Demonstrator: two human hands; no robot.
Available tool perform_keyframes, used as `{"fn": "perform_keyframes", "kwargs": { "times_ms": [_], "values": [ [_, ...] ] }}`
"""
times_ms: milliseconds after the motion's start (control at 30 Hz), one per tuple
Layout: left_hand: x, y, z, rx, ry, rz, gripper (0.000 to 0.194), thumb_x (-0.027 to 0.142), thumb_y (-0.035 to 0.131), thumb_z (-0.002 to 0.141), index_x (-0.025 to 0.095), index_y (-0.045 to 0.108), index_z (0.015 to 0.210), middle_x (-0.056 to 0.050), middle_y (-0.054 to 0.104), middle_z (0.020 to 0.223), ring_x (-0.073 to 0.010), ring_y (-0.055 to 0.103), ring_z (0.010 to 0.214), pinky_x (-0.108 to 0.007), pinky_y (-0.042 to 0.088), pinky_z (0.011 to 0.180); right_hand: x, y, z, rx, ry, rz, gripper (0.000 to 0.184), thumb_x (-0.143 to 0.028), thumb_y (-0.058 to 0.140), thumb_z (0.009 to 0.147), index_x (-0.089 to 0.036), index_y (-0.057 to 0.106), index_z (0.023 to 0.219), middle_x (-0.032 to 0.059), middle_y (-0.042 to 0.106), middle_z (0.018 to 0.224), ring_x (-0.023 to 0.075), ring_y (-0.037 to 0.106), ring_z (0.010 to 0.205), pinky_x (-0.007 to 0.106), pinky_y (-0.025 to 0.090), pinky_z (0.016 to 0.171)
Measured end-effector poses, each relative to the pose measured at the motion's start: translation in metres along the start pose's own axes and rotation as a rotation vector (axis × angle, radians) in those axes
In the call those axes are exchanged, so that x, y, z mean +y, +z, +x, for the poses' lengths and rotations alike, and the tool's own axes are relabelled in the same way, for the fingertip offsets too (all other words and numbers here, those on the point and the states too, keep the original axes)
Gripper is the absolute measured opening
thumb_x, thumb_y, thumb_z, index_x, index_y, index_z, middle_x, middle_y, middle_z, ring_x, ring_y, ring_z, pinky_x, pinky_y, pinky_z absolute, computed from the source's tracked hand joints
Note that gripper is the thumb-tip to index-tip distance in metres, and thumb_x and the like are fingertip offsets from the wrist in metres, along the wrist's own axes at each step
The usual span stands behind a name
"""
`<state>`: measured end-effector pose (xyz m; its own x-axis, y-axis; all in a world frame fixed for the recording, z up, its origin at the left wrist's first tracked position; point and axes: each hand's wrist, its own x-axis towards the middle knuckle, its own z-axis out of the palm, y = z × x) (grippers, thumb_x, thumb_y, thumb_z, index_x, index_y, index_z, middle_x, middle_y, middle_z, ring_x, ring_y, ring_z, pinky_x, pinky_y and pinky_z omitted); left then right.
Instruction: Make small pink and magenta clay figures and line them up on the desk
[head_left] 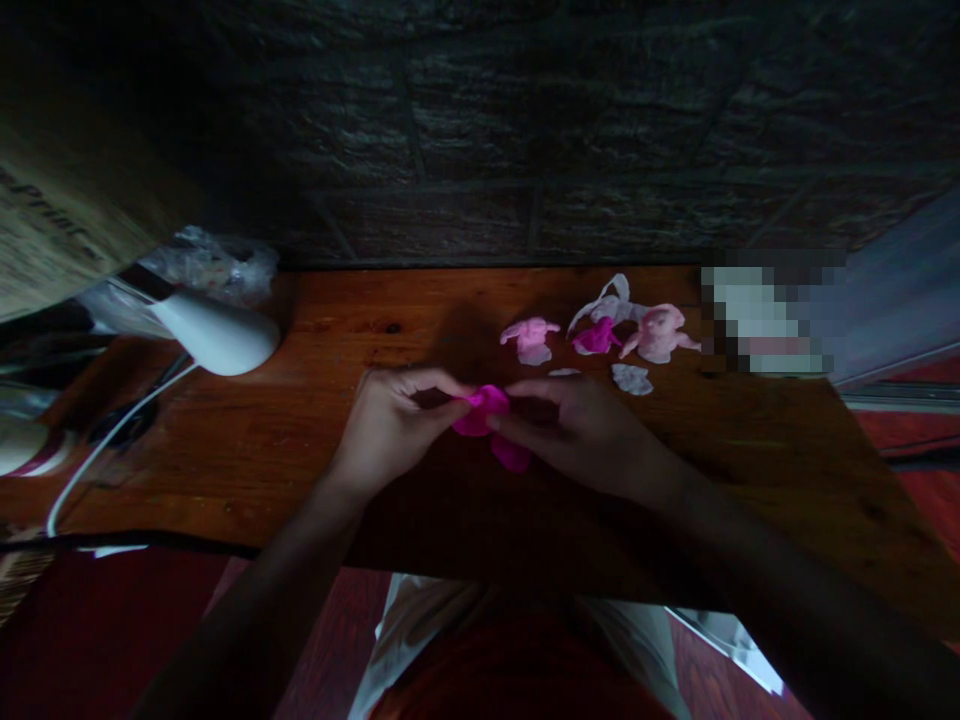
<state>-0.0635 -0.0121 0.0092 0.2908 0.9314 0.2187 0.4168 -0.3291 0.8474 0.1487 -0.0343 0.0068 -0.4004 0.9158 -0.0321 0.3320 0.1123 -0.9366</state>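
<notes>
Between my two hands is a bright magenta piece (480, 415), thin and petal-like, perhaps paper or cloth; its exact kind is unclear. My left hand (394, 420) pinches its left edge between thumb and forefinger. From the other side, my right hand (577, 430) is closed on it with thumb and fingertips. A darker magenta flap (511, 452) hangs below the right fingertips. Just beyond my hands lie a small pink twisted piece (531, 338), a magenta one (596, 337) and a paler pink one (660, 333), all on the table.
The wooden table (315, 330) meets a dark stone-patterned wall (480, 130). White crumpled scraps (632, 378) lie right of centre. On the left stand a white lamp-like object (217, 330) with a cable (112, 440), clear plastic wrapping (225, 265) and a cardboard box (67, 200). A pixelated patch covers something at right.
</notes>
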Motion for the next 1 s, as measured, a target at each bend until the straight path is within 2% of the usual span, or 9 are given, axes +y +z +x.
{"fn": "perform_keyframes", "kwargs": {
  "times_ms": [67, 133, 267, 433, 600, 700, 767, 900, 1000],
  "values": [
    [0.001, 0.001, 0.000, 0.019, -0.009, 0.015, 0.008, 0.013, 0.079, 0.081, 0.021, 0.082, 0.079, 0.001, 0.084, 0.080, -0.0146, 0.079, 0.068, -0.020, 0.061, 0.064, 0.000, 0.001, 0.000, 0.013, 0.005, -0.032, 0.018, -0.028, 0.064, 0.095, -0.017, 0.077, 0.099, 0.0051, 0.082, 0.085, 0.0181, 0.076, 0.074, 0.027, 0.055, 0.068],
    [-0.001, 0.003, 0.000, 0.006, -0.008, 0.034, 0.006, 0.016, 0.080, 0.081, 0.021, 0.083, 0.084, 0.000, 0.085, 0.085, -0.0159, 0.080, 0.074, -0.022, 0.064, 0.071, 0.001, 0.000, 0.001, 0.074, -0.010, -0.124, 0.015, -0.021, 0.064, 0.092, -0.017, 0.078, 0.097, 0.0049, 0.082, 0.086, 0.0180, 0.076, 0.076, 0.027, 0.054, 0.070],
    [-0.006, 0.005, 0.001, -0.069, -0.003, -0.065, 0.026, 0.025, 0.085, 0.079, 0.022, 0.083, 0.104, -0.004, 0.084, 0.111, -0.0201, 0.081, 0.097, -0.031, 0.064, 0.094, 0.001, -0.001, 0.004, 0.153, -0.023, -0.279, 0.016, -0.016, 0.065, 0.088, -0.017, 0.080, 0.094, 0.0040, 0.082, 0.084, 0.0157, 0.073, 0.070, 0.026, 0.050, 0.067],
    [-0.004, 0.003, 0.005, -0.242, -0.036, -0.214, 0.022, 0.023, 0.075, 0.089, 0.023, 0.083, 0.109, -0.003, 0.084, 0.111, -0.0182, 0.081, 0.094, -0.029, 0.066, 0.088, 0.000, -0.001, 0.004, 0.179, -0.041, -0.332, 0.017, -0.016, 0.064, 0.090, -0.017, 0.080, 0.086, 0.0037, 0.082, 0.079, 0.0145, 0.070, 0.063, 0.025, 0.048, 0.064],
    [-0.005, 0.002, 0.003, -0.193, -0.050, -0.118, 0.015, 0.023, 0.073, 0.090, 0.022, 0.084, 0.099, -0.002, 0.085, 0.098, -0.0176, 0.081, 0.085, -0.026, 0.066, 0.080, 0.000, 0.003, 0.002, 0.189, -0.128, -0.339, 0.021, -0.020, 0.061, 0.097, -0.019, 0.081, 0.091, 0.0043, 0.084, 0.087, 0.0154, 0.074, 0.071, 0.026, 0.049, 0.068],
    [-0.005, 0.006, -0.001, -0.127, -0.044, -0.025, 0.013, 0.025, 0.073, 0.090, 0.022, 0.085, 0.096, -0.001, 0.085, 0.094, -0.0182, 0.081, 0.080, -0.026, 0.065, 0.074, 0.000, 0.003, 0.004, 0.217, -0.125, -0.398, 0.021, -0.020, 0.062, 0.099, -0.020, 0.082, 0.092, 0.0045, 0.084, 0.085, 0.0154, 0.074, 0.069, 0.026, 0.047, 0.066],
    [-0.005, 0.010, -0.002, -0.102, -0.033, 0.002, 0.013, 0.024, 0.074, 0.090, 0.023, 0.085, 0.095, -0.002, 0.085, 0.096, -0.0188, 0.081, 0.083, -0.026, 0.065, 0.076, 0.001, 0.001, 0.005, 0.249, -0.101, -0.427, 0.020, -0.021, 0.064, 0.097, -0.019, 0.083, 0.091, 0.0047, 0.083, 0.081, 0.0152, 0.072, 0.065, 0.026, 0.045, 0.063],
    [-0.007, 0.012, 0.001, -0.112, -0.027, -0.134, 0.023, 0.027, 0.081, 0.084, 0.021, 0.083, 0.106, -0.004, 0.084, 0.106, -0.0204, 0.081, 0.092, -0.031, 0.066, 0.087, 0.000, -0.004, 0.005, 0.354, -0.053, -0.410, 0.019, -0.027, 0.069, 0.094, -0.019, 0.084, 0.085, 0.0048, 0.083, 0.077, 0.0150, 0.070, 0.060, 0.027, 0.045, 0.061],
    [-0.008, 0.010, 0.002, -0.069, -0.042, -0.175, 0.024, 0.027, 0.082, 0.083, 0.019, 0.083, 0.105, -0.005, 0.085, 0.104, -0.0194, 0.081, 0.090, -0.031, 0.067, 0.086, 0.000, -0.005, 0.004, 0.417, -0.048, -0.375, 0.020, -0.027, 0.069, 0.094, -0.018, 0.084, 0.086, 0.0045, 0.082, 0.077, 0.0149, 0.069, 0.060, 0.027, 0.046, 0.061]
  ]
}}
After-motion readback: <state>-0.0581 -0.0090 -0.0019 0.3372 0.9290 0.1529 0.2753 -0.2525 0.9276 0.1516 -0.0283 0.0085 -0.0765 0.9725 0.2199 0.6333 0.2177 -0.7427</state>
